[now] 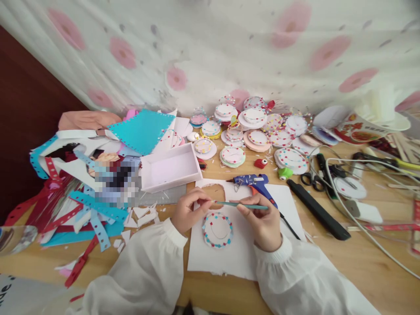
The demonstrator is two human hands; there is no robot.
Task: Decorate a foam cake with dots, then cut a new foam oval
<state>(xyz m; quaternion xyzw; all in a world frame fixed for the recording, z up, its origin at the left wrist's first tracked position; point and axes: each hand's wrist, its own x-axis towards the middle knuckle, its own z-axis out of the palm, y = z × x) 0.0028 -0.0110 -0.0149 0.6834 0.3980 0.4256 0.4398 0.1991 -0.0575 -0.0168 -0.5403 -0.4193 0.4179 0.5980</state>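
Note:
My right hand (262, 223) grips a slim teal stick-like tool (252, 206), its narrow tip pointing left. At that tip, the fingers of my left hand (192, 208) are pinched together; a tiny reddish bit shows there, too small to name. Below both hands, a round white piece (217, 230) edged with red and blue dots lies on a white paper sheet (223, 264). A curved line with a red dot shows inside the ring. Just behind my right hand rests a blue glue gun (254, 181).
A pink-white open box (170, 168) stands behind my left hand. Paper strips and scraps (98, 210) pile up at left. Several dotted round pieces (232, 155) cover the back. Scissors (313, 180), a black bar-shaped object (318, 210) and a white cable (354, 218) lie at right.

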